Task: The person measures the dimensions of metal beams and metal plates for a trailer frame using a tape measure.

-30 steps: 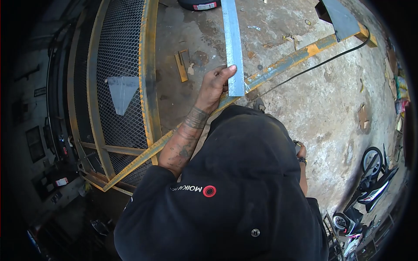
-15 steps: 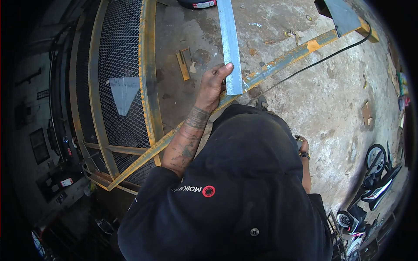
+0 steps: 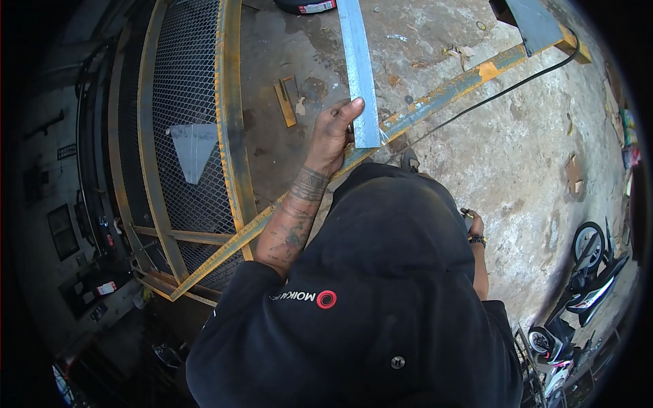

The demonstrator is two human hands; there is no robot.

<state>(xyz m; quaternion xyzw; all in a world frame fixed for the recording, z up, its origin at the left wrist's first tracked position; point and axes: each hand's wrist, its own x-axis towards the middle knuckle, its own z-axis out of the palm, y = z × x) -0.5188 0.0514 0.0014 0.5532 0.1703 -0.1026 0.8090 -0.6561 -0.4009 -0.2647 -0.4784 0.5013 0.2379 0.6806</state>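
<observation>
My left hand (image 3: pixel 331 134) grips a flat, bluish-grey metal bar (image 3: pixel 362 81) near its lower end, thumb on top and fingers behind it. The bar runs away from me to the upper edge of the view. Its near end lies over a long, rusty yellow steel beam (image 3: pixel 442 96) that crosses diagonally in front of me. My right hand (image 3: pixel 476 224) hangs low at my right side, its fingers curled round something small and dark. Most of that object is hidden, so I cannot make out what it is.
To the left stands a rusty steel frame (image 3: pixel 235 129) with wire mesh (image 3: pixel 187 75); a grey triangular plate (image 3: pixel 194 151) is on it. A short yellow metal piece (image 3: pixel 286 103) lies on the concrete floor. A black cable (image 3: pixel 503 95) runs by the beam. A motorcycle (image 3: pixel 578 292) stands right.
The view has shifted very slightly. My left hand keeps its hold on the metal bar, and the right hand stays low at my side.
</observation>
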